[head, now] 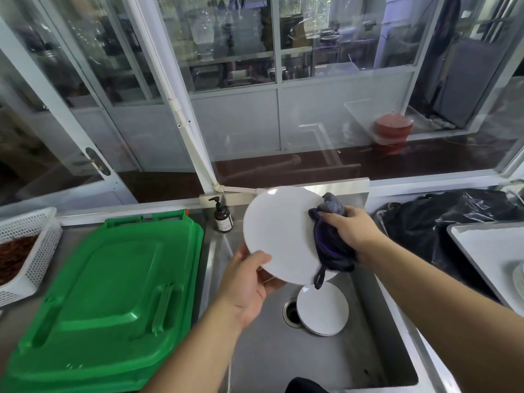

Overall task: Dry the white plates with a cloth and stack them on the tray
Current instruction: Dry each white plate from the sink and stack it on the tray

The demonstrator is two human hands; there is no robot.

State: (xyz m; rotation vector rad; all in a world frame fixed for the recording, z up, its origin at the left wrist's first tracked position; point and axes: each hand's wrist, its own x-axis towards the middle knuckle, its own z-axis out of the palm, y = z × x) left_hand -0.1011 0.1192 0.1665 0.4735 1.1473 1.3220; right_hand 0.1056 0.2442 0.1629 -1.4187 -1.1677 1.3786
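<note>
Held plate: the white plate is tilted up over the sink, between the two hands.
Left hand: the left hand pinches the plate's lower-left rim, thumb on the face.
Right hand: the right hand clutches the dark cloth against the plate's right edge.
Tray: the tray lies to the right, beyond the right hand, so that hand is nearer for stacking.
Count: one plate held; the plates in the sink, below both hands, look like two stacked; a stack edge shows on the tray, number unclear.
Cloths: one.
</note>
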